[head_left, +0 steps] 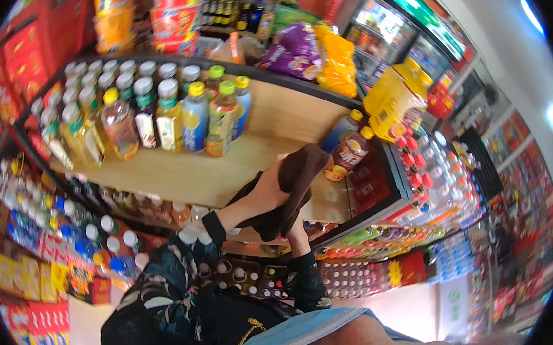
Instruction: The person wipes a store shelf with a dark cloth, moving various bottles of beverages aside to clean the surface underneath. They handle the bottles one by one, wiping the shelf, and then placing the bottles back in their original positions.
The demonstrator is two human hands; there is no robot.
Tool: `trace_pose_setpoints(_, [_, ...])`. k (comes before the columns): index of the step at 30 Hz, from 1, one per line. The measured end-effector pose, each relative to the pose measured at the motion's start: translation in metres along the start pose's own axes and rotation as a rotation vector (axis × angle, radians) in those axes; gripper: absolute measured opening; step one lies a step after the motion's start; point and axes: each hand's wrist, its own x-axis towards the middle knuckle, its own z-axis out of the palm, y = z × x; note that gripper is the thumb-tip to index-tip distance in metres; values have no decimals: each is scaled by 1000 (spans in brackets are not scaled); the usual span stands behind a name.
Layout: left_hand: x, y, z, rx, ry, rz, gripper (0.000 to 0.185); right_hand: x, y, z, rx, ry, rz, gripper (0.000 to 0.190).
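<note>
A dark brown cloth [302, 185] is bunched between my two hands, above the front part of a wooden shelf [183, 173]. My left hand [265, 188] has the cloth draped over its fingers, which are mostly hidden. Lower down, my right hand [297, 227] is at the cloth's underside, largely covered by it. On the shelf, left of the cloth, stand rows of drink bottles, among them a green-capped bottle [222, 120] and a blue bottle with a yellow cap [196, 118]. To the right, a bottle of orange-brown drink [349, 154] leans beside another blue bottle [342, 130].
Large yellow jugs [396, 100] and purple [294, 52] and yellow bags [336, 64] stand along the shelf's upper edge. Red-capped bottles [418, 162] crowd the right side. More bottles [84, 228] fill the lower left. A dark metal frame [374, 220] edges the shelf.
</note>
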Motion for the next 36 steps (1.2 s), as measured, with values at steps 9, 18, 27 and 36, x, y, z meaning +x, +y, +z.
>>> trace_pose_setpoints(9, [43, 44, -10, -56, -59, 225, 36, -38, -4, -5, -34, 12, -18, 59])
trace_pose_setpoints(18, [-28, -39, -42, -13, -1, -116, 36, 14, -13, 21, 45, 40, -167, 60])
trace_pose_setpoints(27, [-42, -38, -51, 110, -90, -128, 63, 3, -42, -23, -439, -147, -23, 59])
trace_pose_setpoints(36, [1, 8, -12, -131, 67, 231, 60, 52, -148, -44, 47, 97, -206, 57])
